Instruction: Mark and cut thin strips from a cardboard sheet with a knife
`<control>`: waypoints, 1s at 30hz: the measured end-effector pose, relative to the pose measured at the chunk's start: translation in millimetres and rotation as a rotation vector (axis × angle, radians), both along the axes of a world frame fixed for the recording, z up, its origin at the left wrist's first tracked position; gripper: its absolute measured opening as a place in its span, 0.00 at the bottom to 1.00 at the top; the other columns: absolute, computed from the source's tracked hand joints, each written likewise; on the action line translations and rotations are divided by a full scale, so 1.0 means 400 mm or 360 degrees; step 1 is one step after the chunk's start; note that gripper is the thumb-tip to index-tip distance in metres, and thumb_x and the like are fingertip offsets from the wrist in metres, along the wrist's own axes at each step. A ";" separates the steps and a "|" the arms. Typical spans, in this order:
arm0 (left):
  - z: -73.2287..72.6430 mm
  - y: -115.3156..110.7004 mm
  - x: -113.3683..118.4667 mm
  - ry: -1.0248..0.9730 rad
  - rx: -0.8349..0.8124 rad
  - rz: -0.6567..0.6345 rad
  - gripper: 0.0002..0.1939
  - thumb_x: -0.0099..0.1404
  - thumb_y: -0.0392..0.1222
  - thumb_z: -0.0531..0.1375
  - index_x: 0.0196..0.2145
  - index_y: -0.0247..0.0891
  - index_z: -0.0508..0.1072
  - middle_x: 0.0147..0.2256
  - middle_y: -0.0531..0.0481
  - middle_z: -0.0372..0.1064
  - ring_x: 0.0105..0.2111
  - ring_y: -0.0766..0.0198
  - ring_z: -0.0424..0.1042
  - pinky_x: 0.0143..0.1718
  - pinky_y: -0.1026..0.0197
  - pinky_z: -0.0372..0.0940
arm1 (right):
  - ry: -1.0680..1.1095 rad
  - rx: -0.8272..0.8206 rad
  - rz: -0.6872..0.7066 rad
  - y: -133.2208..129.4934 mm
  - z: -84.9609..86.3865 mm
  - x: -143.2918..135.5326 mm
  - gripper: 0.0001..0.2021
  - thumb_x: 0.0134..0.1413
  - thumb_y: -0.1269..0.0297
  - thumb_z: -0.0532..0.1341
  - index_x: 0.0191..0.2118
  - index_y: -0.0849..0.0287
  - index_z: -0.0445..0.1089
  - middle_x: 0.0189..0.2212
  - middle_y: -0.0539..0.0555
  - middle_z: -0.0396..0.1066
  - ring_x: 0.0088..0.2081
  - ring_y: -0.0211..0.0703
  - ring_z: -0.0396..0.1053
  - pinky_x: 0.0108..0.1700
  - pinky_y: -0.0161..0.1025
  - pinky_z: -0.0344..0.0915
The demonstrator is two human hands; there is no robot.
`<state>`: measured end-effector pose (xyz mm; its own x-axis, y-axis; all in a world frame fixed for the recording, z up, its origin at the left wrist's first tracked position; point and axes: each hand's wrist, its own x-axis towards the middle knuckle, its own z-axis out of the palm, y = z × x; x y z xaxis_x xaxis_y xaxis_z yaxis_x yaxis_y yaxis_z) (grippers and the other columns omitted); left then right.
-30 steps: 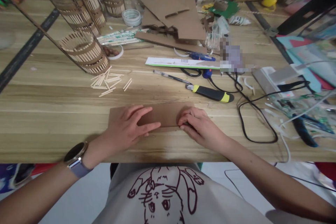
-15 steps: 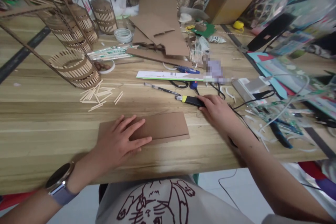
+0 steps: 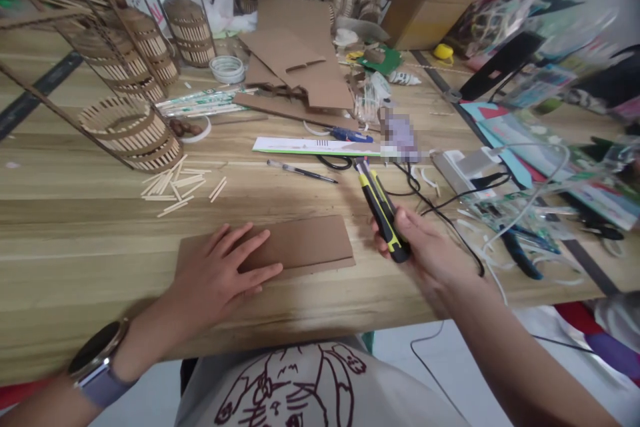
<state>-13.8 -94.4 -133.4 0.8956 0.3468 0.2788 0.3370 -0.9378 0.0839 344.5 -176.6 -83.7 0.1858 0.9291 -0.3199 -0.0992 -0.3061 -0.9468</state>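
Note:
My left hand (image 3: 225, 273) lies flat with spread fingers on a brown cardboard strip (image 3: 313, 243) near the table's front edge. To the right of the strip, my right hand (image 3: 415, 240) grips a black and yellow utility knife (image 3: 381, 213), raised with its tip pointing up and away from me. A black pen (image 3: 303, 171) rests on the wood beyond the cardboard. Behind it is a long white strip (image 3: 315, 145) with a green edge. Small wooden sticks (image 3: 175, 187) are scattered left of the pen.
Slatted wooden buckets (image 3: 133, 133) stand at the left. Larger cardboard pieces (image 3: 300, 60) lie at the back centre. A blue glue gun (image 3: 350, 135) sits behind the white strip. Cables, a power strip (image 3: 463, 173) and dark-handled pliers (image 3: 520, 253) occupy the right side.
The knife, earlier lying under my right hand's fingertips, is now lifted and turned upright in its grip. My left hand has stayed on the cardboard. The view has shifted slightly.

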 end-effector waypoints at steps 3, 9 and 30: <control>-0.005 0.000 -0.001 -0.0013 -0.0002 0.0009 0.21 0.74 0.40 0.57 0.60 0.58 0.72 0.65 0.41 0.58 0.64 0.38 0.58 0.59 0.32 0.59 | 0.0324 -0.0111 0.0006 -0.009 -0.008 -0.020 0.23 0.47 0.45 0.73 0.40 0.55 0.69 0.34 0.52 0.75 0.26 0.36 0.70 0.25 0.34 0.66; -0.007 0.001 -0.003 -0.0005 -0.0019 0.0006 0.22 0.74 0.40 0.57 0.61 0.59 0.71 0.66 0.43 0.58 0.64 0.39 0.57 0.61 0.33 0.58 | 0.0356 -0.0039 0.0160 -0.025 -0.016 -0.038 0.22 0.50 0.48 0.73 0.41 0.57 0.70 0.34 0.52 0.75 0.26 0.34 0.68 0.26 0.33 0.66; -0.006 -0.006 -0.002 0.0017 -0.0012 0.0036 0.24 0.72 0.36 0.60 0.61 0.58 0.72 0.66 0.43 0.59 0.65 0.37 0.57 0.62 0.32 0.58 | -0.0524 -0.0241 0.0436 -0.069 0.012 0.020 0.28 0.52 0.32 0.63 0.27 0.56 0.65 0.20 0.49 0.69 0.19 0.35 0.61 0.21 0.33 0.56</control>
